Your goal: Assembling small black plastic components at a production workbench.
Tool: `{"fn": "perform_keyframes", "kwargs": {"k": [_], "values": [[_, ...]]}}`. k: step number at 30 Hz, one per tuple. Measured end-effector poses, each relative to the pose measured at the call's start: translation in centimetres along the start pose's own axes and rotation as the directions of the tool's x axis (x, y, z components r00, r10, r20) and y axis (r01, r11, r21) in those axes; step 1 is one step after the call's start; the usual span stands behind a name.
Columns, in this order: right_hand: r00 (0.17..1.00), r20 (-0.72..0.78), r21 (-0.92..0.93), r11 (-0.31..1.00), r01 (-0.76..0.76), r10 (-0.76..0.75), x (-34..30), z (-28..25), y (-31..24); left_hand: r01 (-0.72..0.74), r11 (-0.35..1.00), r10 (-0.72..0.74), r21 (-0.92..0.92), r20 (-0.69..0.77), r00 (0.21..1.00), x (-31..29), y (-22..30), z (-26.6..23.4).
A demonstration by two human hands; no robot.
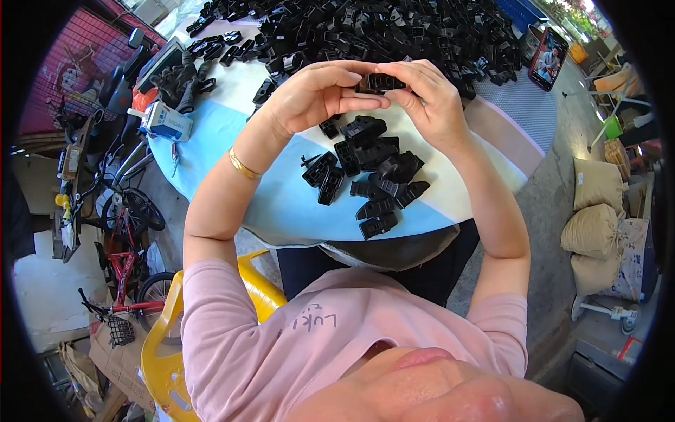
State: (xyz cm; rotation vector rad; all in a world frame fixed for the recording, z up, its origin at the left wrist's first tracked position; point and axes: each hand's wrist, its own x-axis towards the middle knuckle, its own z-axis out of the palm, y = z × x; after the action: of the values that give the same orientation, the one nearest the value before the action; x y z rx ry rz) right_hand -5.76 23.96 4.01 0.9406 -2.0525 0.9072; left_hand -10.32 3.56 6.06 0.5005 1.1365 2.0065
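Between my two hands, above the cloth-covered table, is a small black plastic part (380, 83) with slots in its face. My left hand (309, 91), with a gold bangle at the wrist, curls its fingers and thumb around the part's left end. My right hand (430, 98) pinches the right end between thumb and fingers. Just below my hands, a small heap of similar black plastic parts (380, 158) lies on the cloth. A much larger pile of black plastic parts (394, 35) spreads over the far side of the table.
A blue-and-white box (167, 121) and dark gloves (181, 83) lie at the table's left. A phone (548, 59) stands upright at the far right. A yellow chair (163, 344) is beside me, a red bicycle (123, 271) farther left. Stuffed sacks (590, 231) sit on the right.
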Motion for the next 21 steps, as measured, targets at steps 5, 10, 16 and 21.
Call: {"fn": "perform_keyframes", "kwargs": {"k": [5, 10, 16, 21], "values": [[1.000, 0.029, -0.052, 0.999, -0.003, 0.005, 0.0, 0.1, -0.5, 0.075, 0.995, -0.081, -0.061, -0.095, 0.992, 0.0, 0.0, -0.2], [0.999, -0.002, -0.162, 0.986, -0.034, 0.034, -0.2, 0.6, -1.5, 0.008, 0.984, 0.019, 0.181, -0.148, 0.989, -0.5, -0.6, 1.2], [0.987, -0.156, -0.230, 0.971, -0.067, 0.031, -0.7, 1.5, -1.3, 0.013, 0.984, 0.024, 0.179, -0.207, 0.978, -0.4, -0.8, 1.8], [0.963, -0.198, -0.122, 0.971, -0.207, 0.181, -0.8, 1.6, -1.8, -0.132, 0.953, 0.187, 0.273, -0.188, 0.964, -0.5, -2.1, 2.2]]}}
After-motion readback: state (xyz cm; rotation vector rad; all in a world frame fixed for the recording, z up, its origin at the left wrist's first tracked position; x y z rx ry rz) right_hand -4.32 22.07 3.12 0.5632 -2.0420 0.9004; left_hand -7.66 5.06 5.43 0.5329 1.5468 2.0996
